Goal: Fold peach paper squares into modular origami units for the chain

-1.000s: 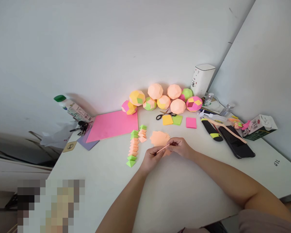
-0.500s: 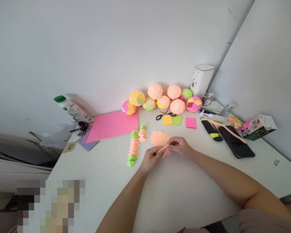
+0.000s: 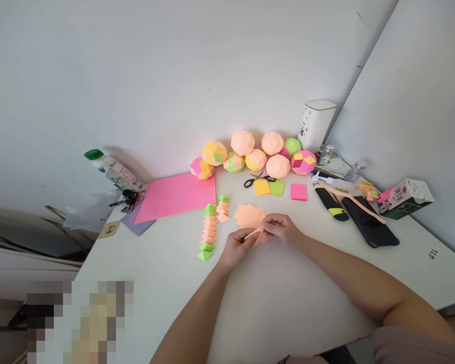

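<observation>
Between my two hands is a small folded piece of peach paper [image 3: 254, 233], seen nearly edge-on. My left hand [image 3: 238, 246] pinches its left end, and the fingers of my right hand [image 3: 281, 227] are closed on its right end. Just beyond and partly under my hands lies a loose pile of peach paper squares [image 3: 248, 215]. To the left, folded paper pieces in green and peach [image 3: 208, 232] stand in a long row, with a shorter row [image 3: 223, 208] beside it.
Several faceted paper balls [image 3: 278, 166] line the wall. In front lie scissors [image 3: 248, 183] and yellow [image 3: 262, 187], green [image 3: 277, 188] and pink [image 3: 299, 191] paper squares. A pink board [image 3: 178, 198] and bottle [image 3: 116, 169] are left; a phone [image 3: 369, 220] and carton [image 3: 405, 198] are right.
The folded paper has tilted slightly between my fingers, and my right fingers have shifted a little along it. Everything else on the table stays where it was.
</observation>
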`<control>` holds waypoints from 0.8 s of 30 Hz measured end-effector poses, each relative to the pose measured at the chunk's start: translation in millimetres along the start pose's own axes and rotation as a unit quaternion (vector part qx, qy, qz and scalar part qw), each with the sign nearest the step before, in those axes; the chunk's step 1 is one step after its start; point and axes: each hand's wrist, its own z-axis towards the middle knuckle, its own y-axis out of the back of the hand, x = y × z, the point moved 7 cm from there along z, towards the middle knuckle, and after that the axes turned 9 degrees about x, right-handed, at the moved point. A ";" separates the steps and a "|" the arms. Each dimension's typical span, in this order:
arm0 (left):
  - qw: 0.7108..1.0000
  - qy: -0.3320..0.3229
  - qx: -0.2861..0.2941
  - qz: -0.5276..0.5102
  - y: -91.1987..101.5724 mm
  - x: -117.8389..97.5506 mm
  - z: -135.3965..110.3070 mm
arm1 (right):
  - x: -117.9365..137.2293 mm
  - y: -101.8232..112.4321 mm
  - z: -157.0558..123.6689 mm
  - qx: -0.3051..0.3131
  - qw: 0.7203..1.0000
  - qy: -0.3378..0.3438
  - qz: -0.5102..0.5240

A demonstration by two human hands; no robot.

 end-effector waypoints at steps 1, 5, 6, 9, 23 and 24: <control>1.000 0.005 -0.004 0.007 0.5 0.4 -0.1 | 0.9 -1.1 -0.9 0.003 1.000 0.003 0.000; 0.999 0.011 -0.007 0.030 0.9 0.5 -0.4 | 5.4 -6.3 -3.1 0.010 1.000 0.022 -0.014; 0.999 0.008 -0.007 0.033 0.8 0.0 -0.5 | 6.6 -7.7 -3.1 0.012 0.999 0.028 -0.029; 1.000 -0.001 -0.011 0.029 1.1 -0.6 -0.5 | 8.7 -11.0 -2.2 0.018 0.995 0.038 -0.089; 0.998 0.008 -0.052 -0.039 6.0 7.2 2.6 | 0.1 -9.9 -0.7 0.007 0.996 0.017 -0.086; 0.998 0.010 -0.055 -0.040 6.2 7.1 2.5 | -1.5 -9.5 -0.7 0.006 0.996 0.012 -0.084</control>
